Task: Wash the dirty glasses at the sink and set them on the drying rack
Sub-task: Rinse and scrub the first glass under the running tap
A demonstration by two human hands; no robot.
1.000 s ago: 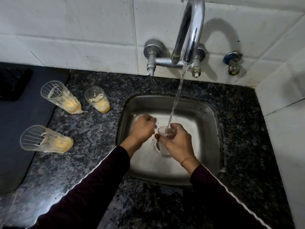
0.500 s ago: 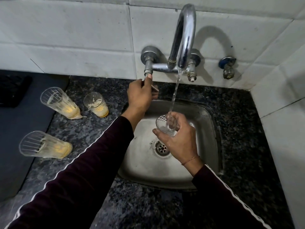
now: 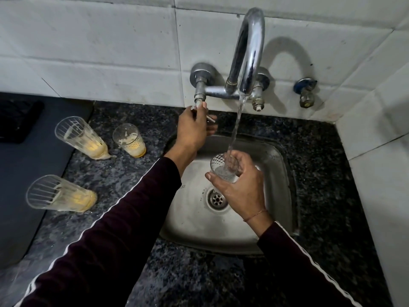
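My right hand (image 3: pixel 240 187) grips a small clear glass (image 3: pixel 222 166) over the steel sink (image 3: pixel 190 218), and water from the curved tap (image 3: pixel 249 54) streams into it. My left hand (image 3: pixel 192 127) is closed around the tap's left handle (image 3: pixel 200 103) at the wall. Three dirty glasses with yellow residue stand on the dark granite counter left of the sink: a tall one (image 3: pixel 79 138) at the back, a short one (image 3: pixel 128 139) beside it, and another tall one (image 3: pixel 57 193) nearer me.
A dark mat (image 3: pixel 17 173) covers the counter at far left, touching the two tall glasses. White tiled walls close the back and right side. A second small valve (image 3: pixel 306 94) sticks out of the wall right of the tap. The drain (image 3: pixel 218 199) lies under my right hand.
My left hand left the glass and rose to the tap's left handle, where it stays. My right hand lifted the glass higher under the stream.
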